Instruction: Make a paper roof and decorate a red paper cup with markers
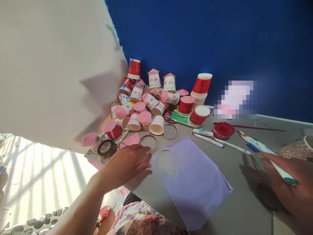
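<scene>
My left hand (133,161) is over the table, thumb apart from the fingers. Its fingertips reach the lower edge of a thin grey ring (148,143); nothing shows in its grasp. Another ring (170,131) lies just behind. To the right of this hand is a sheet of purple paper (195,173), with a round grey area at its upper left that looks like a cut-out hole. At the far right, my right hand (290,186) is slightly blurred, its fingers closed around a white marker (281,171) with a teal end.
Decorated paper cups (150,101) with pink paper tops crowd the back corner. Red cups (199,116) and a cup stack stand beside them. Markers (207,140), a red tape roll (223,130) and a red stick (259,128) lie right; black tape (107,148) sits near the left edge.
</scene>
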`<state>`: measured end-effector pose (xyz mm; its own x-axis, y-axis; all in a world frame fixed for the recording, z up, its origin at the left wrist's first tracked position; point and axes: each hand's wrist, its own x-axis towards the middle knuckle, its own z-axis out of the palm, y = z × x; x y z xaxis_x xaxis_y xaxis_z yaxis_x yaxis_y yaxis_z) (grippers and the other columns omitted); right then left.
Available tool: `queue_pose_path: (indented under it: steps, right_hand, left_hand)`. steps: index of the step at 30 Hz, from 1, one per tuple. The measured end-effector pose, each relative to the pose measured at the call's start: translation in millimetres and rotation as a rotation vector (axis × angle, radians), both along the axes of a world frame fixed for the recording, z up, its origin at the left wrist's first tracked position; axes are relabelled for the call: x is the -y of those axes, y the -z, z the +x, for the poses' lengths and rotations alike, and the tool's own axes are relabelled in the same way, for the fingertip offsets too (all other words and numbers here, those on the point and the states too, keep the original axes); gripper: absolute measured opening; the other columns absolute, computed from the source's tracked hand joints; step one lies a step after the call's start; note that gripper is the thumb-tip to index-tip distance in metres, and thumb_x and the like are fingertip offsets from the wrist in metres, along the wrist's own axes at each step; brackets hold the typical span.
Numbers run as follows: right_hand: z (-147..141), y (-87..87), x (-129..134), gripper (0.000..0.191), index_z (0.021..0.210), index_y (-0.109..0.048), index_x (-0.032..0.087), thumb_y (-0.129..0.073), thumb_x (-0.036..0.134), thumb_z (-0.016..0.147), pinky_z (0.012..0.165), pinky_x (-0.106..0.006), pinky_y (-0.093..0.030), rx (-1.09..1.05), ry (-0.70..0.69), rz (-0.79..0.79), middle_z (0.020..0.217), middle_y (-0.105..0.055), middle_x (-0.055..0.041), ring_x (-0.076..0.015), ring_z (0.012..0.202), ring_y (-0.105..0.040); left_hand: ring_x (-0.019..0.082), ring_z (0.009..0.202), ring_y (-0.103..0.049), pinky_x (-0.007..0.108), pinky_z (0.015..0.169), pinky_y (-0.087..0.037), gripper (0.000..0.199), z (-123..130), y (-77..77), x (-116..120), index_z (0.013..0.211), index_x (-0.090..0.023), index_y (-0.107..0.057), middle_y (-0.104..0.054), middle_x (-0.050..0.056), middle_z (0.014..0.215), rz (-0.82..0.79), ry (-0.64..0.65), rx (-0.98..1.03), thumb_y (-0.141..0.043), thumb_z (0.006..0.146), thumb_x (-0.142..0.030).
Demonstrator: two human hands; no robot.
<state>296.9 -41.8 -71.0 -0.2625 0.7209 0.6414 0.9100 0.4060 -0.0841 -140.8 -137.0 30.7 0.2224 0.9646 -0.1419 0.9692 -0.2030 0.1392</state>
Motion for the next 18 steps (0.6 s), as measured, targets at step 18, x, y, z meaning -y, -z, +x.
queue_pose_path:
  steps: [18]
  right_hand:
    - [-3.8, -1.7, -2.4, 0.025, 0.107, -0.076, 0.025, -0.057, 0.038, 0.098, 0.057, -0.034, -0.046, 0.105, -0.043, 0.105, 0.077, -0.074, -0.0058, -0.0244, 0.071, -0.071]
  left_hand:
    - [0.029, 0.11, -0.063, 0.036, 0.081, -0.05, 0.022, 4.8, 6.5, -54.6, 0.112, -0.022, -0.068, -0.071, 0.008, 0.109, 0.008, 0.036, -0.137, -0.064, 0.094, -0.034]
